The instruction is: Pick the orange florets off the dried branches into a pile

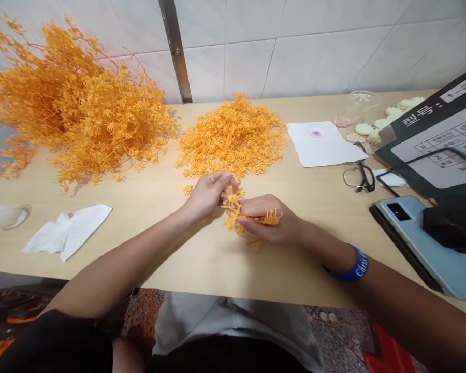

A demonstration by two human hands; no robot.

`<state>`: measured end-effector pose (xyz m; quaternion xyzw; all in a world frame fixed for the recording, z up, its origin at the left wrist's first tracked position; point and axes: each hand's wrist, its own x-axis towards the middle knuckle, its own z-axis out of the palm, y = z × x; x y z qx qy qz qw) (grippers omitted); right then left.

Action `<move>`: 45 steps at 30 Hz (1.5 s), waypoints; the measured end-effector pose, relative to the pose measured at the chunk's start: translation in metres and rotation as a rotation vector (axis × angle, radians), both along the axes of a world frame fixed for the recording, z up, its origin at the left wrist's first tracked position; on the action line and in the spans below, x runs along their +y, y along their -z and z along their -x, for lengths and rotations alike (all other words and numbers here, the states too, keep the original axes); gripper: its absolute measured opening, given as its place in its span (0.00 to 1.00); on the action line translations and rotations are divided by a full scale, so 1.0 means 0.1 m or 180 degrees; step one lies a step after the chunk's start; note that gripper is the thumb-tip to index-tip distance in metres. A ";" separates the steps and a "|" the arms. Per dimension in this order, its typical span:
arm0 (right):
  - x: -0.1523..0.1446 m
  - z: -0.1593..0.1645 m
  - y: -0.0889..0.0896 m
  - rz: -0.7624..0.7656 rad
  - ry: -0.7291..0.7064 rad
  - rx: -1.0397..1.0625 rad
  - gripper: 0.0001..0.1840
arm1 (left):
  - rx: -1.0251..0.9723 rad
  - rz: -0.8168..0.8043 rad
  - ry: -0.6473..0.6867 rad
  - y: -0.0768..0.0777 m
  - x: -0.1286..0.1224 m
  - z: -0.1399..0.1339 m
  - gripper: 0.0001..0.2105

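Over the middle of the table, my right hand (274,217) is closed round an orange flower sprig (235,203) with thin branching stems. My left hand (209,194) pinches at the upper end of the same sprig, thumb and forefinger pressed together. Just beyond my hands lies a heap of loose orange blossoms (233,137). One small orange piece (188,190) sits apart from the heap, near my left hand. To the left stands a big bunch of orange branches (89,103), leaning toward the wall.
Crumpled white tissue (72,233) lies at left. On the right are a white sheet (326,147), eyeglasses (359,177), a light blue phone (431,243) and a dark printed box (438,124). Pale flower heads (373,129) lie near the wall. The table (202,269) ends close to my body.
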<state>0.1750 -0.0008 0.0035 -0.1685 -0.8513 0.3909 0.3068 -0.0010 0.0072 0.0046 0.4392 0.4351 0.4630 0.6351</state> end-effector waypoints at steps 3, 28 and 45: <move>-0.01 -0.02 -0.02 0.0129 0.0089 0.0052 0.23 | -0.0088 0.0220 0.0024 0.03 0.05 0.03 0.15; 0.06 0.01 0.08 0.0399 0.1210 0.0092 0.20 | -0.0190 -0.0132 0.0184 -0.07 0.06 0.09 0.19; 0.02 0.02 0.03 0.0517 0.0780 0.0223 0.21 | -0.0330 0.0431 -0.0546 -0.03 0.03 0.02 0.18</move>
